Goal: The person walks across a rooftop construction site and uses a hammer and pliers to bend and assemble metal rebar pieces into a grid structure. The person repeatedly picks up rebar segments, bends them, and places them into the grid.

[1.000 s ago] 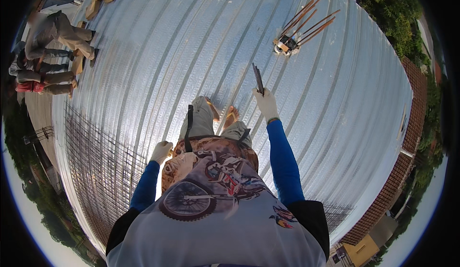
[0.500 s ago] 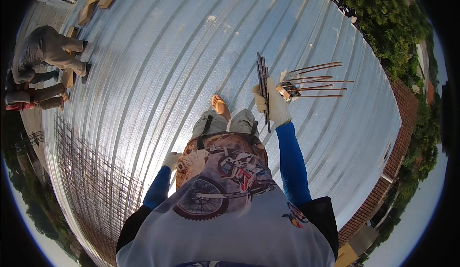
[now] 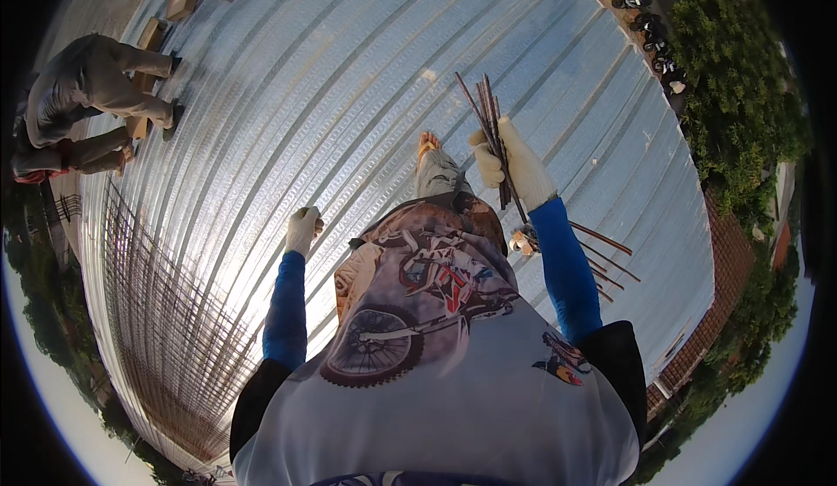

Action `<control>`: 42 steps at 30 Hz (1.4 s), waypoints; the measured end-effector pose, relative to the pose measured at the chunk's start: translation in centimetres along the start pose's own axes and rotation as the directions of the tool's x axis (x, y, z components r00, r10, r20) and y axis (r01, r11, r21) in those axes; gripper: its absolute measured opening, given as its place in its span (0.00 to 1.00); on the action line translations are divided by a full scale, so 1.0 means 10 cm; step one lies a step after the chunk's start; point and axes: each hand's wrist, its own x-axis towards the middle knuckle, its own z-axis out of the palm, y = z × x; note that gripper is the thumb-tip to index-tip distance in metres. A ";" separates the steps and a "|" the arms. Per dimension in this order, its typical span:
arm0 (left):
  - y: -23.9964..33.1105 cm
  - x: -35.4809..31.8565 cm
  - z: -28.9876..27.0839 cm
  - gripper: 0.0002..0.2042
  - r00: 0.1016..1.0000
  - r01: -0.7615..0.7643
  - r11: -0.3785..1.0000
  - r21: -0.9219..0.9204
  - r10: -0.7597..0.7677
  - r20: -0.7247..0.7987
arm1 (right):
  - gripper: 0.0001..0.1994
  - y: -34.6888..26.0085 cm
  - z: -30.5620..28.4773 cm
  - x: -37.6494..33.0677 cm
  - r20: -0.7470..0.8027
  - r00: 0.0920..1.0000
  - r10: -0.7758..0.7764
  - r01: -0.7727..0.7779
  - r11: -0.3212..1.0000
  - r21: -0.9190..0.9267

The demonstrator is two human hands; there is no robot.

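Observation:
My right hand (image 3: 516,162), in a pale work glove, is wrapped round a small bundle of dark steel rods (image 3: 490,124). The rods point up and away at a slant and fan out a little at the far end. My left hand (image 3: 303,229), also gloved, hangs in front of my left side with its fingers curled, and no object shows in it. Several rusty rods (image 3: 608,255) lie on the metal decking below my right forearm, which hides part of them. Beside them is a small pale and orange item (image 3: 523,242) that I cannot make out.
Ribbed metal decking (image 3: 349,94) spreads underfoot. A steel mesh (image 3: 166,329) covers its left side. At the far left two people (image 3: 105,94) bend beside several brown blocks (image 3: 183,0). Dark footwear-like items (image 3: 649,28) line the right edge, with trees (image 3: 737,76) beyond.
I have stepped forward, and the rusty rods on the decking now lie nearer, under my right forearm. My left hand has swung forward from beside my hip. My right hand keeps the rod bundle, now tilted.

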 end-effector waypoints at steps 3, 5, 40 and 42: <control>-0.38 0.16 0.03 0.12 0.924 0.382 0.918 -0.103 -0.383 0.013 | 0.32 -0.67 0.08 0.80 0.038 0.995 0.094 -0.089 0.988 -0.126; -0.32 -0.05 0.21 0.13 0.941 0.338 0.940 -0.042 -0.338 0.010 | 0.27 -0.86 0.01 1.17 0.036 0.989 0.142 -0.135 0.981 -0.140; 6.08 5.37 -1.72 0.18 0.958 0.236 0.970 -0.049 -0.241 -0.153 | 0.12 -4.40 0.25 9.01 -0.523 0.834 0.178 -0.517 0.583 -0.627; 6.72 5.47 -1.78 0.21 0.976 0.150 0.989 0.014 -0.146 -0.164 | 0.11 -5.03 0.63 9.91 -0.332 0.935 0.124 -0.346 0.524 -0.778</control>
